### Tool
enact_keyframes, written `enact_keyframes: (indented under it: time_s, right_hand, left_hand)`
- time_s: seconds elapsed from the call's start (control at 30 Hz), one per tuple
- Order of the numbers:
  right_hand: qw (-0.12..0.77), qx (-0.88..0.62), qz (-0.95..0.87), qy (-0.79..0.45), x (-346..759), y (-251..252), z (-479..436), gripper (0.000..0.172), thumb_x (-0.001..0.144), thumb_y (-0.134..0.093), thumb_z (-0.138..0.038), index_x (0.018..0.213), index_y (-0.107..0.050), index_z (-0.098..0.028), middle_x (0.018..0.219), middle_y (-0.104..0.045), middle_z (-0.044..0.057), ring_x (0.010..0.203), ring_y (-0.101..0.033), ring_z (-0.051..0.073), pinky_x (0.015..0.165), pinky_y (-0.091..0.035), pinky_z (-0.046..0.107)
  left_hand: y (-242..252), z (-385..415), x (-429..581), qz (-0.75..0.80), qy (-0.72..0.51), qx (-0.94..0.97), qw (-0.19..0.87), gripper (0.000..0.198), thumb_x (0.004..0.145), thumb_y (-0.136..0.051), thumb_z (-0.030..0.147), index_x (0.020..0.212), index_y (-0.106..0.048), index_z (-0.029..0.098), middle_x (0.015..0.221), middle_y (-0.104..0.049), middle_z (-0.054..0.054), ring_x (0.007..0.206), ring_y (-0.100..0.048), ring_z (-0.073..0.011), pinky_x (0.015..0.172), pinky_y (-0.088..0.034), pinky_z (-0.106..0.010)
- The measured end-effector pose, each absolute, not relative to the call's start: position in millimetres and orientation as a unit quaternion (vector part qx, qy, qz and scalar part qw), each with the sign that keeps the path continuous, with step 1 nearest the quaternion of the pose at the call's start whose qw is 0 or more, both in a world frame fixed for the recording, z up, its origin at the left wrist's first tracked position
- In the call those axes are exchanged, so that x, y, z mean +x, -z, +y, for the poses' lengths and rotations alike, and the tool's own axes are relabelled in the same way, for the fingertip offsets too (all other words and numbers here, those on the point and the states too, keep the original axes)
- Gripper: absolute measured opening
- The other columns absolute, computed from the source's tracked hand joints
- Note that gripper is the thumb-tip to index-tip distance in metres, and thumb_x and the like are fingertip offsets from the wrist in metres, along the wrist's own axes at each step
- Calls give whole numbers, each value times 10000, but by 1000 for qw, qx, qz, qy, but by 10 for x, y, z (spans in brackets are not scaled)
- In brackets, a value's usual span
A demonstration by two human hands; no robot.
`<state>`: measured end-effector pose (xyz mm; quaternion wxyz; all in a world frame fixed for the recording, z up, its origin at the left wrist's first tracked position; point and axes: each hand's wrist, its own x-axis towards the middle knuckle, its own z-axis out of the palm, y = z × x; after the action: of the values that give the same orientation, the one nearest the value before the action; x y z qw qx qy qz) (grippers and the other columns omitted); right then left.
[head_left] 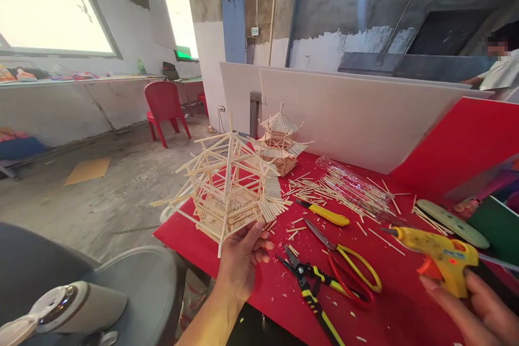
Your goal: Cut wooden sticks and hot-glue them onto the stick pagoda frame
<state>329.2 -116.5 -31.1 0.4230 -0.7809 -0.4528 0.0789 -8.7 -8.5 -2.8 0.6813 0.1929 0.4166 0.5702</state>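
My left hand [242,261] grips the base of an unfinished tower model built of thin wooden sticks [227,184], tilted over the near left corner of the red table [389,303]. My right hand [478,308] is wrapped round the handle of a yellow and orange hot glue gun [440,254], its nozzle pointing left just above the table. A smaller finished stick pagoda [279,140] stands upright at the back of the table.
Yellow-handled scissors [348,267], black and yellow pliers [310,286], a yellow utility knife [326,213] and several loose sticks [344,189] lie between my hands. White boards [344,113] wall the back. A red chair [164,108] stands far left. A person [503,67] sits at far right.
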Motion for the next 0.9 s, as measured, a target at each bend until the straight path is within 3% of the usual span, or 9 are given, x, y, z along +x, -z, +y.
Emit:
enact_keyframes:
  time_s: [0.07,0.13,0.23,0.33,0.5,0.63,0.9]
  right_hand:
    - [444,-744,-473,-160,2943,68,-1034,480,739,-639,-614,1069,-667,-267,917,-761,73,827,-727,306,607,-575,368]
    - [442,-733,-491,-163,2609,-93,-884,532,687,-677,-652,1040,-667,-254,872,-764,58,753,-729,277,553,-562,317]
    - [425,-726,-533,-85,2184,-193,-651,558,672,-679,-701,957,-661,-222,722,-731,55,572,-669,219,464,-493,281]
    - [391,-700,-595,60,1883,-193,-435,599,722,-616,-741,959,-638,-192,690,-694,58,553,-623,198,488,-449,288]
    - [339,-658,-633,228,1633,-192,-182,531,839,-533,-675,982,-618,-171,776,-687,66,659,-641,214,540,-412,296]
    - [326,-638,-650,252,1557,-259,-115,483,882,-522,-602,1043,-611,-155,789,-681,60,660,-638,200,551,-399,293]
    - [286,-645,-658,262,1513,-314,-96,418,898,-535,-523,1082,-620,-157,800,-675,55,682,-627,196,530,-334,293]
  left_hand:
    - [23,-74,-90,419,-569,195,681,467,488,-925,358,779,-651,115,576,-664,-1,439,-598,-102,333,-452,-158]
    - [28,-64,-87,421,-562,200,683,439,513,-913,364,759,-646,118,564,-656,2,422,-586,-101,325,-445,-162]
    - [52,-47,-74,422,-557,209,684,400,564,-888,379,739,-635,123,556,-648,2,406,-573,-100,315,-431,-166]
    - [74,-35,-59,426,-563,212,676,371,612,-862,384,731,-629,122,558,-643,0,404,-563,-97,316,-422,-167]
    - [57,-28,-38,427,-580,202,664,382,620,-855,378,794,-629,125,563,-650,0,416,-575,-107,325,-431,-173]
    - [15,-22,-17,431,-571,188,673,417,598,-862,392,815,-617,134,568,-663,-8,420,-592,-124,339,-457,-191]
    - [7,-15,3,450,-553,212,668,412,637,-821,475,718,-588,144,526,-620,8,373,-548,-103,308,-390,-174]
